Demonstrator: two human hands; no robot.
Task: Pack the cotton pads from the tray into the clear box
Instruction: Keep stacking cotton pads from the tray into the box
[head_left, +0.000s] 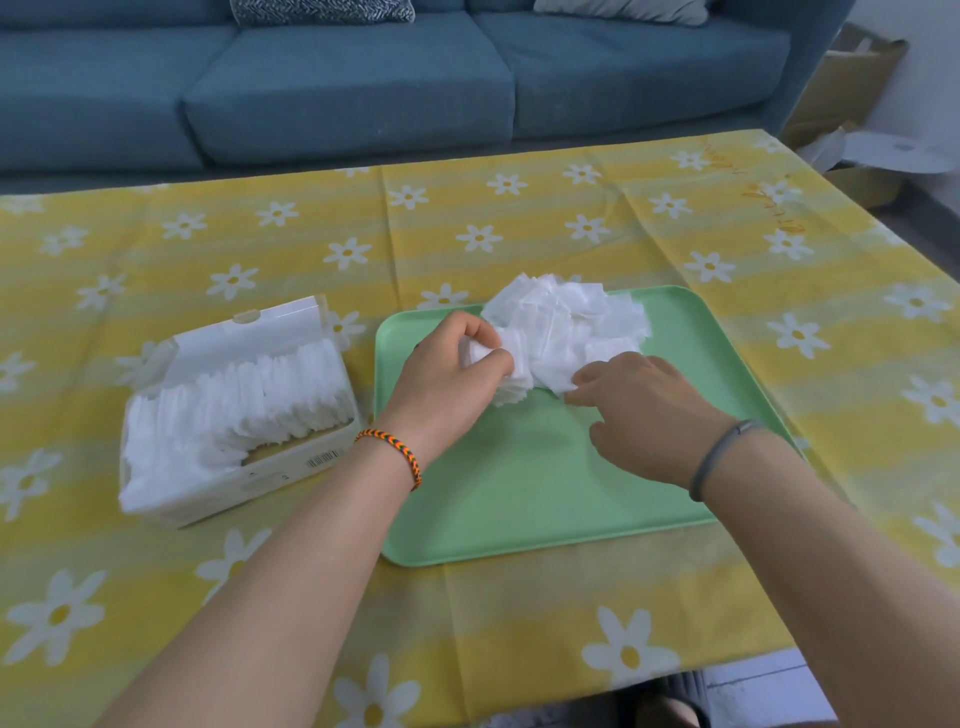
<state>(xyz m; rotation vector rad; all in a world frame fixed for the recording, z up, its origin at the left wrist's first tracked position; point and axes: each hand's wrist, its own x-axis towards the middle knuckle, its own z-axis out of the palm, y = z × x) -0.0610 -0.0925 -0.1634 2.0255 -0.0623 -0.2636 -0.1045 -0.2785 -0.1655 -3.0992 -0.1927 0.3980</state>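
The cotton pads (566, 322), heaped on the tray (519, 493) at centre frame, are light and soft. The left hand (447, 374) pinches a small stack by its edges; the right hand (644, 410) seems to press flat beside it. The clear box (228, 483) sits at left.

The right hand (644, 410) hides its own fingertips and part of the cotton pads (566, 327).

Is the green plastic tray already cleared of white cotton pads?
No, a pile of white cotton pads still lies on the green plastic tray, gripped by the left hand.
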